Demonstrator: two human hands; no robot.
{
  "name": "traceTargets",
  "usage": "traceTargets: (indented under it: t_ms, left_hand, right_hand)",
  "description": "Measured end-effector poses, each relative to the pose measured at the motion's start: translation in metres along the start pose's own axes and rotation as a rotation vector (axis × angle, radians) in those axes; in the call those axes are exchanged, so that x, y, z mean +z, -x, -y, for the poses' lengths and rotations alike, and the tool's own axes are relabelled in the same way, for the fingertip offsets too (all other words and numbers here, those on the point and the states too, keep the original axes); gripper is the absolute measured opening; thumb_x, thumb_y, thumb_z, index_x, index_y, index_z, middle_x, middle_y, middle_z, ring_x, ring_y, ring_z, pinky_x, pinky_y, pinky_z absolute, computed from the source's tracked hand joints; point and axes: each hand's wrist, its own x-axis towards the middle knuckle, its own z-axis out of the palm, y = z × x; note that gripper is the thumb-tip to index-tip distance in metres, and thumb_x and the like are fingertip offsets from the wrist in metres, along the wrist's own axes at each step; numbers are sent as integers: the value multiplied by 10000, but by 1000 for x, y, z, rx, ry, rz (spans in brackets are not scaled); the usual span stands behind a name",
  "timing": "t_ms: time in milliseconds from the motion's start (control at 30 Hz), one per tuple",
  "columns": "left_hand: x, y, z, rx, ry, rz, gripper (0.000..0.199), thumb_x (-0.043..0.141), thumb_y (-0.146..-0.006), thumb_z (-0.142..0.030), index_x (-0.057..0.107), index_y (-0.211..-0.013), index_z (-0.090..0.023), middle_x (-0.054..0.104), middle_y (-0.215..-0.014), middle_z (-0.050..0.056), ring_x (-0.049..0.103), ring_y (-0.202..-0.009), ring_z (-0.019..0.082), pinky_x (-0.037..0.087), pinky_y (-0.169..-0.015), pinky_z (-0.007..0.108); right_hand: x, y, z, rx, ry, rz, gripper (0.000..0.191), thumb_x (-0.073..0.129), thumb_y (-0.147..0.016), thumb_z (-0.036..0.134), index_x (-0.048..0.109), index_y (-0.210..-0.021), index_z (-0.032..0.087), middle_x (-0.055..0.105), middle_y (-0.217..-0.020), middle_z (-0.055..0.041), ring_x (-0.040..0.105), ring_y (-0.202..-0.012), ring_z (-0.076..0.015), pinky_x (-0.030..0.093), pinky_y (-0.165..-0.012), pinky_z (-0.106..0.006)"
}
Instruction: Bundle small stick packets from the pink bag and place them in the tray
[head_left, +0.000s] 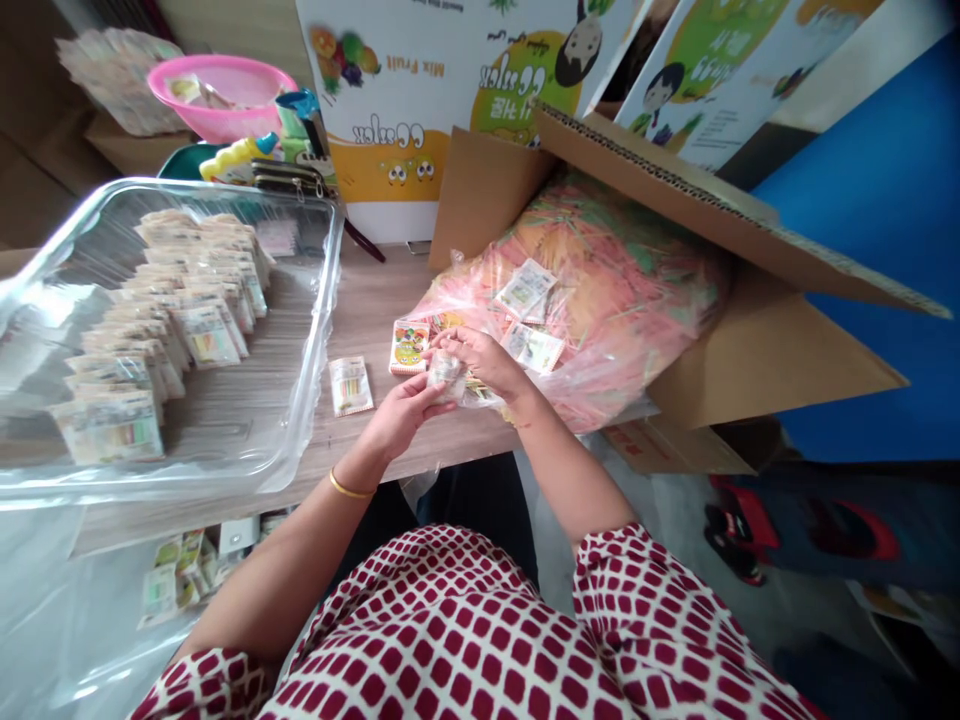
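My left hand (405, 415) and my right hand (484, 360) meet over a wooden table (382, 310), both pinching a small clear plastic packet (448, 375). Its contents are partly hidden by my fingers. A flat striped sachet (350, 386) lies on the table left of my left hand. Beyond my fingers lies a colourful printed card (409, 347). To the right, a large clear bag of pink and orange strips (600, 270) sits in an open cardboard box, with printed packets (525, 288) on top of it.
A clear plastic tray (322, 300) at the left holds rows of packets. A pink basin (217, 100), a yellow bottle (236, 157) and a dark pouch (289, 178) stand behind it. Printed fruit-pattern boards lean at the back. Loose packets (176, 575) lie below the table edge.
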Motion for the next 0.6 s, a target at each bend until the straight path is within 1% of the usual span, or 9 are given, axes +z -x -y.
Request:
traceTargets:
  t_ms: [100,167,233,300,367,433,467,533,600]
  left_hand:
    - [0,2,1,6,36,-31,306,837,-809,-342,793,-1066,-180,756,-1201,92,680,-1174,291,558,-1018,460]
    - [-1,3,2,8,45,-3,312,828,-819,-347,792,-1088,-192,758,-1211,90,672,-1202,294,539,-1051,472]
    - [-1,4,3,-2,20,35,323,826,-823,-329,791,-1115,-194,751,-1249,92,658,-1235,296,518,-1082,457]
    - [-2,5,4,-19,-6,40,331,824,-825,-317,789,-1128,-189,739,-1284,101,656,-1240,301,526,-1072,445]
    - [-4,7,4,-34,0,29,350,808,-841,-324,775,-1168,-201,719,-1324,103,664,-1226,307,551,-1036,455]
    - [-6,8,2,-29,25,27,375,796,-852,-318,755,-1214,-228,702,-1354,92,673,-1215,304,563,-1022,464]
    - [-8,10,1,-21,37,30,382,798,-848,-304,751,-1221,-235,701,-1355,86,676,-1213,299,557,-1033,465]
    - [-10,12,0,-4,47,48,394,814,-822,-261,755,-1211,-232,712,-1335,81,678,-1212,288,529,-1078,458]
    - [-13,14,-1,2,42,74,400,826,-800,-225,764,-1195,-220,726,-1305,82,673,-1219,280,497,-1119,449]
  right_hand:
    - [1,2,-1,-63,49,42,321,582,-972,475,742,-1072,216,782,-1078,-44,708,-1031,-200,539,-951,-338]
    - [1,2,-1,-87,139,88,326,594,-965,480,771,-1021,213,781,-1084,-41,704,-1047,-205,532,-961,-336]
    - [1,2,-3,-101,165,64,339,601,-961,498,779,-1004,212,783,-1070,-43,711,-1042,-212,543,-948,-336]
    - [-2,-2,-6,-133,132,-71,389,556,-983,535,765,-1049,214,780,-1072,-58,721,-1058,-227,561,-946,-355]
    - [-9,-5,-9,-194,155,-255,425,499,-1012,551,735,-1142,223,760,-1147,-80,704,-1141,-249,558,-996,-396]
    - [-16,-6,-8,-279,300,-421,427,499,-1020,536,683,-1270,242,679,-1346,-102,603,-1327,-267,491,-1117,-436]
    - [-19,-5,-6,-316,393,-469,439,520,-1016,525,650,-1332,250,607,-1454,-106,517,-1422,-269,429,-1184,-443]
    - [-19,1,-2,-350,522,-454,495,542,-1010,520,589,-1426,255,488,-1578,-102,375,-1526,-262,314,-1265,-438]
    - [-15,9,3,-301,511,-271,517,503,-1026,553,582,-1442,258,517,-1560,-97,406,-1508,-262,312,-1263,-445]
